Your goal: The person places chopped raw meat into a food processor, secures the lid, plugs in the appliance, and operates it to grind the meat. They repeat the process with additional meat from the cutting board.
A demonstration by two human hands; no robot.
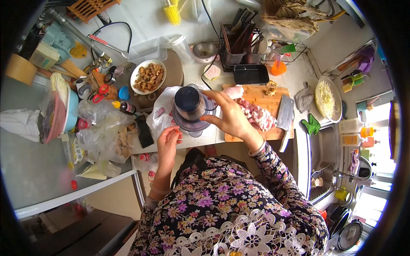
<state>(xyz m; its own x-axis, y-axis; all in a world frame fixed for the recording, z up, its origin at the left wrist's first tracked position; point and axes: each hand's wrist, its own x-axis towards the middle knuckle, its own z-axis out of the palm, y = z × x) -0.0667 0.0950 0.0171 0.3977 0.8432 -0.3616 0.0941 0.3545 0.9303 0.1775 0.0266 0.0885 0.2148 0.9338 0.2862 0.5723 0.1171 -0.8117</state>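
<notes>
A food chopper (189, 105) with a dark motor top and a clear bowl stands on the counter before me. My right hand (229, 113) spreads its thumb and fingers beside the motor top, on its right; whether the fingertips touch it I cannot tell. Just front-left of the bowl, my left hand (168, 140) is raised with loosely curled fingers and holds nothing I can see. Chopped raw meat (256, 115) lies on a wooden cutting board (230, 136) to the right, with a cleaver (285, 113) at the board's right side. A white plastic bag (160, 108) lies left of the chopper.
A plate of browned meat pieces (149, 77) sits back left. A black phone (144, 131) and a dark bottle (126, 107) lie to the left. Behind the board is a black tray (251, 74). A bowl of pale shreds (327, 99) stands near the sink (322, 150).
</notes>
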